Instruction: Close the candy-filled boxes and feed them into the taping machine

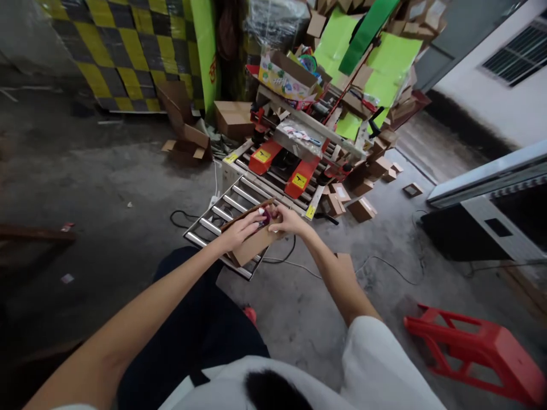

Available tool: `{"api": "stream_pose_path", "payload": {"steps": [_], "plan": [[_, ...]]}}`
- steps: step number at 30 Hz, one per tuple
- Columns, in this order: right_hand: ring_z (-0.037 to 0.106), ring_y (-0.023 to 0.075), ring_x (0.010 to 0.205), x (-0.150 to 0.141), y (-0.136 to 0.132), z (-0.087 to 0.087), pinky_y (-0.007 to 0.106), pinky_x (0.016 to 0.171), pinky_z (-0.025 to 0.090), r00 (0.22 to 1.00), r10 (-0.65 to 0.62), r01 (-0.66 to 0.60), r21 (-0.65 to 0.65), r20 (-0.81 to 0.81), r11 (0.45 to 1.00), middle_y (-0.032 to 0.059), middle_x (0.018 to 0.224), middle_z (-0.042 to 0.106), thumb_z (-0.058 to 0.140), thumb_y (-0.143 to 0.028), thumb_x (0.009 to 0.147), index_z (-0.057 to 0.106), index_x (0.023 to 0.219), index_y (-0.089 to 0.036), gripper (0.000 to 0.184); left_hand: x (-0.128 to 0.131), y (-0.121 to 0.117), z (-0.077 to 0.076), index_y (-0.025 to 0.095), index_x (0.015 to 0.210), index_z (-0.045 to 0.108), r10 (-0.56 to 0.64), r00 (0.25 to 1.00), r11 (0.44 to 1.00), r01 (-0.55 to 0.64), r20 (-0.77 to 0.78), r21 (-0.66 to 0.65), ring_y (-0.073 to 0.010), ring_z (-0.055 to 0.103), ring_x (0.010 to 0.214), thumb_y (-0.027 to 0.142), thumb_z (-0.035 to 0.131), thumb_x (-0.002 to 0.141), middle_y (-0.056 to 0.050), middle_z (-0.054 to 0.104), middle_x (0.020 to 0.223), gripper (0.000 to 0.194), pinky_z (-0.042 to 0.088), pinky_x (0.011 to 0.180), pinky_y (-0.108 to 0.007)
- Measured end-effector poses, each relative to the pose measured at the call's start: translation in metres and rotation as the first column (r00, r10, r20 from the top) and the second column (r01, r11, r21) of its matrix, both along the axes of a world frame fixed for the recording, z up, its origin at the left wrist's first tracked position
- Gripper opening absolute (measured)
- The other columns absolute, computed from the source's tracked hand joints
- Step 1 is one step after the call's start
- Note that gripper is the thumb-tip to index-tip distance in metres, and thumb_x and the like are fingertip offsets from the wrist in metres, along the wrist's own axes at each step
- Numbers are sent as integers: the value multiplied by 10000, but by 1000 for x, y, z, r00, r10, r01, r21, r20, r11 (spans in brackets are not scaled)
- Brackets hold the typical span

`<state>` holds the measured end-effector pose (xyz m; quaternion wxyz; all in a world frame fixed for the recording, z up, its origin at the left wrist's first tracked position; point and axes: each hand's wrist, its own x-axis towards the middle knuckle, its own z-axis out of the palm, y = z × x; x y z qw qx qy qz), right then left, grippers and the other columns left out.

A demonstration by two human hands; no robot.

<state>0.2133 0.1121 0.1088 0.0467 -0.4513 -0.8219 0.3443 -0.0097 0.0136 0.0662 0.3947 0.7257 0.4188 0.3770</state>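
The left hand point(241, 231) lies fairly flat over the box point(255, 248); the right hand point(287, 220) curls, its grip unclear. Light pressure best spares the purple item point(265, 217).

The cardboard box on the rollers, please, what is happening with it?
A person is handling this open cardboard box on the roller conveyor. The left hand reaches over its opening; the right hand is at its far end. Between them shows something purple, too small to identify. A carton sealing machine stands beyond.
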Motion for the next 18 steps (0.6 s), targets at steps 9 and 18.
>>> {"api": "stream_pose_path", "payload": {"steps": [9,18], "plan": [[515,320,1188,-18,-37,-10,495,1073,341,963,-165,72,385,215,920,146,1285,579,798,-269,832,511,1374,-202,617,15,-49,-1,111,1503,336,624,688,773,-472,-372,424,-438,222,1487,437,744,819,-266,333,1552,860,59,1206,-683],[518,291,1237,-49,-56,-29,508,1141,226,893,285,-393,293,350,872,138,1249,640,490,-96,920,675,1232,-189,374,17,-50,7,85,1367,480,634,564,773,-483,-528,412,-343,553,1181,482,773,789,-186,607,1234,760,270,1185,-508]]}}
